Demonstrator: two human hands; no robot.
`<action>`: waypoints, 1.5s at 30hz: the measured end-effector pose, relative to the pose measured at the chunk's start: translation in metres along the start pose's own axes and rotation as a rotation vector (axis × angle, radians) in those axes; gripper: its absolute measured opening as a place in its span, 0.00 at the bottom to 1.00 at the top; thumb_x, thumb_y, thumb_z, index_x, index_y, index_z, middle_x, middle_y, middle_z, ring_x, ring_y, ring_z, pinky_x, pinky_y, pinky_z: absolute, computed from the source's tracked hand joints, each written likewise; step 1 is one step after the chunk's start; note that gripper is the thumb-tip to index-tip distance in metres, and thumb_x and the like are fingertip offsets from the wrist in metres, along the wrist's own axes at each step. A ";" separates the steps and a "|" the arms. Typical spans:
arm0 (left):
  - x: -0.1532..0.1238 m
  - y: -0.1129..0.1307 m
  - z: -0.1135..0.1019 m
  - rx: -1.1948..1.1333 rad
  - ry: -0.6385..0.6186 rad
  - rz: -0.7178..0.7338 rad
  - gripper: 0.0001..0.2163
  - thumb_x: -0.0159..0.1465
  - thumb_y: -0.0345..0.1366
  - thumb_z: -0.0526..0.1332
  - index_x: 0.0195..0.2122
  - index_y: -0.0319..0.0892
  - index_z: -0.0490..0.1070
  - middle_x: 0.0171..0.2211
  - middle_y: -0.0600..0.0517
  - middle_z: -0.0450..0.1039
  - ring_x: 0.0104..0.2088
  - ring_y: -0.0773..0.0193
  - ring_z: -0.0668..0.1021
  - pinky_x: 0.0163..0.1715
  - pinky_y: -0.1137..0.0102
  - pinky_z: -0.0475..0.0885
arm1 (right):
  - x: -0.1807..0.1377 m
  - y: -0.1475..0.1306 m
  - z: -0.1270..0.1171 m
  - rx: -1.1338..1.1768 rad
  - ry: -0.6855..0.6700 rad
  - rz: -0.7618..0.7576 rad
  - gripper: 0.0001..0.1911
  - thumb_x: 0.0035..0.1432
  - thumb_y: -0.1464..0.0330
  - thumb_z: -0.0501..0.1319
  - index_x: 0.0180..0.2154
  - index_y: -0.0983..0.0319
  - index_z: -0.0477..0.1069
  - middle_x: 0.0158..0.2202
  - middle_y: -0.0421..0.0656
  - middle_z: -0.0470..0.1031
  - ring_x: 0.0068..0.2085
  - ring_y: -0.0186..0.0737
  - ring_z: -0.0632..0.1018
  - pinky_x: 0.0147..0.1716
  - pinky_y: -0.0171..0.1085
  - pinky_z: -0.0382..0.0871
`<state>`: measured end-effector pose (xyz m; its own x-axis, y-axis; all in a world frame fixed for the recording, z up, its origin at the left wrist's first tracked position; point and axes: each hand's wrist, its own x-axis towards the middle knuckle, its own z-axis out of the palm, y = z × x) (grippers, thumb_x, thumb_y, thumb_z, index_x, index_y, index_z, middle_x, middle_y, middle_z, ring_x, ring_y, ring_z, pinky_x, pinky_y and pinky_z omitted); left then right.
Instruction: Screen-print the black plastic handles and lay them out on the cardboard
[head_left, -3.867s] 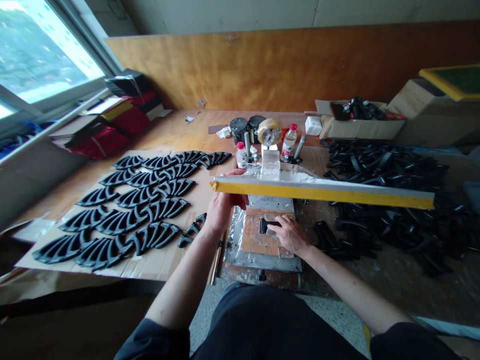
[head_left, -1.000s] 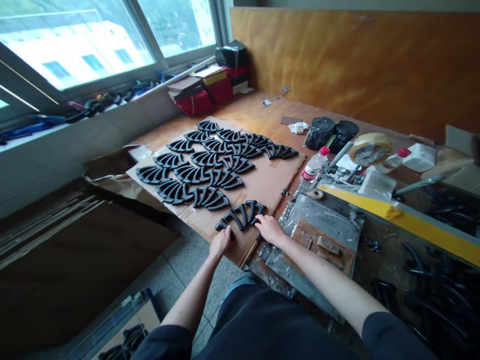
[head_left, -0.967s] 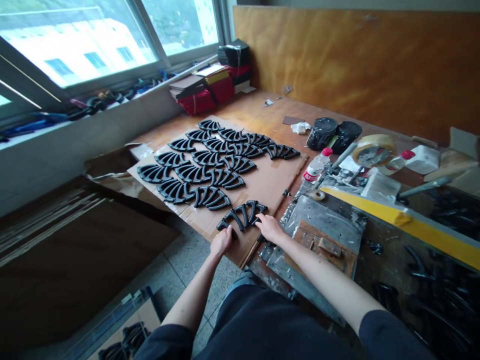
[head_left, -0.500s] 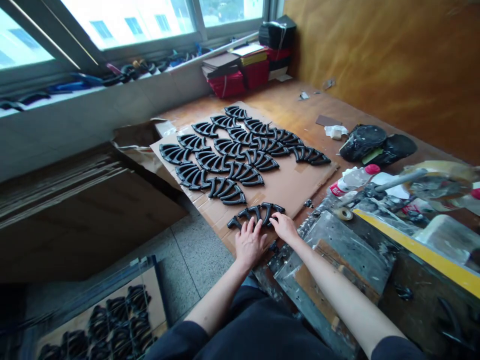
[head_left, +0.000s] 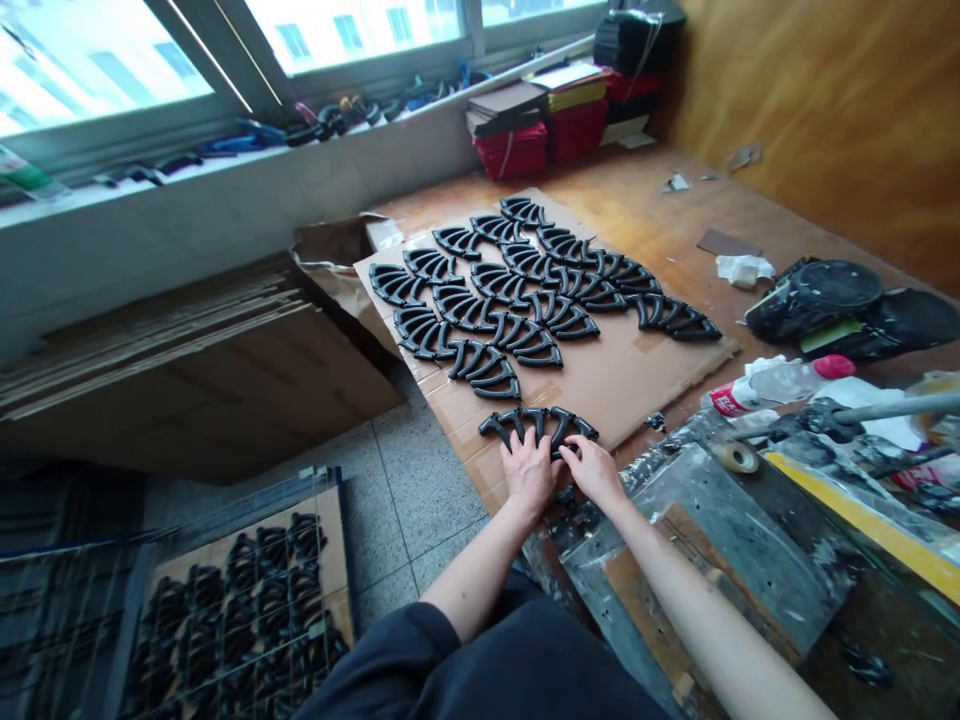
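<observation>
On the near end of a cardboard sheet (head_left: pixel 630 365) lies a small fan of black curved handles (head_left: pixel 535 420), their T-shaped heads pointing away from me. My left hand (head_left: pixel 529 478) rests over the lower ends of the middle handles with its fingers spread. At the right end of the fan, the thumb and fingers of my right hand (head_left: pixel 597 476) are closed on the tail of a black handle (head_left: pixel 561 428). Further up the sheet, several similar fans of handles (head_left: pixel 480 368) lie in overlapping rows.
Flat cardboard (head_left: pixel 225 385) leans below the window at left. A rack with more black parts (head_left: pixel 240 600) stands low at left. To the right are a red-capped bottle (head_left: pixel 780 382), a tape roll (head_left: pixel 741 458), black-stained containers (head_left: pixel 836 290) and a metal plate (head_left: pixel 697 510). Red bundles (head_left: pixel 514 150) sit at the back.
The view has swung left, so the scene sits further right. The handles in the near fan are drawn closer together, with both hands still at their lower ends.
</observation>
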<state>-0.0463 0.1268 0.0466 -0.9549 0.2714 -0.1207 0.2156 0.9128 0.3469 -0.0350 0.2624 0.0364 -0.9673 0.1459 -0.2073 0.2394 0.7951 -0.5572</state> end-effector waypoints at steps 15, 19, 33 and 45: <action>0.049 -0.040 -0.048 0.177 0.197 0.108 0.20 0.61 0.49 0.59 0.49 0.44 0.74 0.53 0.44 0.72 0.55 0.45 0.70 0.52 0.56 0.65 | -0.041 -0.028 -0.028 0.389 -0.028 -0.039 0.17 0.60 0.69 0.56 0.51 0.58 0.71 0.38 0.42 0.77 0.41 0.41 0.76 0.45 0.38 0.68; 0.121 0.023 -0.053 0.141 0.223 0.311 0.19 0.59 0.50 0.61 0.48 0.47 0.75 0.53 0.48 0.73 0.54 0.48 0.70 0.52 0.58 0.65 | -0.051 -0.020 -0.043 0.443 -0.008 0.067 0.17 0.60 0.69 0.56 0.50 0.61 0.71 0.40 0.44 0.76 0.41 0.41 0.76 0.45 0.38 0.67; 0.253 0.162 0.029 0.165 -0.155 0.633 0.19 0.57 0.53 0.62 0.42 0.46 0.75 0.44 0.46 0.74 0.48 0.50 0.72 0.46 0.58 0.67 | -0.085 -0.008 -0.075 0.594 0.147 0.295 0.17 0.60 0.68 0.55 0.49 0.58 0.72 0.44 0.43 0.76 0.40 0.39 0.76 0.42 0.36 0.68; 0.264 0.153 0.040 0.176 -0.157 0.592 0.33 0.58 0.62 0.52 0.64 0.59 0.53 0.61 0.44 0.59 0.57 0.41 0.63 0.51 0.48 0.62 | -0.085 -0.019 -0.078 0.548 0.122 0.307 0.15 0.58 0.70 0.57 0.46 0.57 0.75 0.43 0.42 0.77 0.43 0.39 0.76 0.44 0.34 0.66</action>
<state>-0.2571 0.3505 0.0306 -0.6251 0.7748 -0.0948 0.7410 0.6272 0.2397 0.0361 0.2807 0.1271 -0.8428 0.4111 -0.3473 0.4836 0.2953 -0.8240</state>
